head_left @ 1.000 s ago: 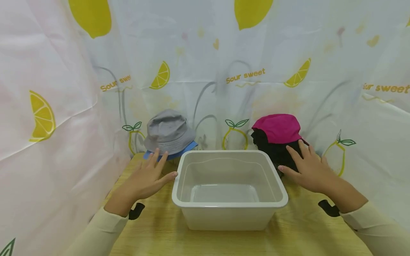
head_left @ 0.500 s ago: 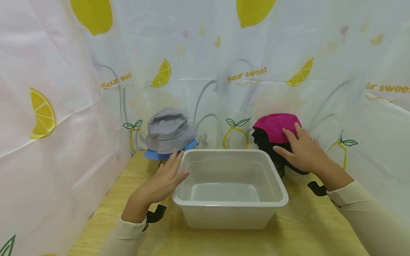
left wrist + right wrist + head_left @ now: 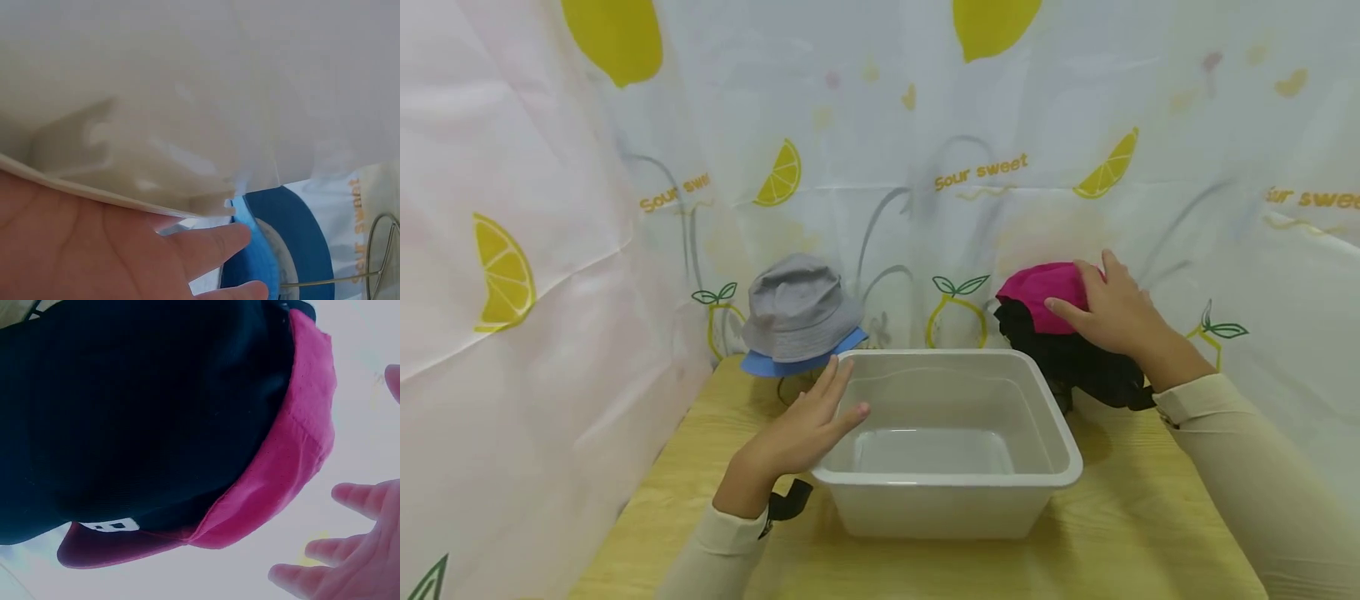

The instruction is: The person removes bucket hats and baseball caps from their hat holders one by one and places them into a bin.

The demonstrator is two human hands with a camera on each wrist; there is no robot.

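My left hand lies along the left rim of a cream plastic basin, fingers straight. In the left wrist view the palm is right beside the basin's edge. My right hand is raised at the right side of a pink cap, fingers spread. The right wrist view shows a gap between those fingers and the pink cap. Beneath the pink cap sits a black cap with a white mark. A grey bucket hat rests on a blue hat behind the left hand.
Everything stands on a pale wooden table. A lemon-print curtain hangs close behind and along both sides. A thin wire stand shows by the blue hat.
My left hand has moved right, from in front of the grey hat to the basin's left rim. The right hand has risen from the black cap to beside the pink cap's top.
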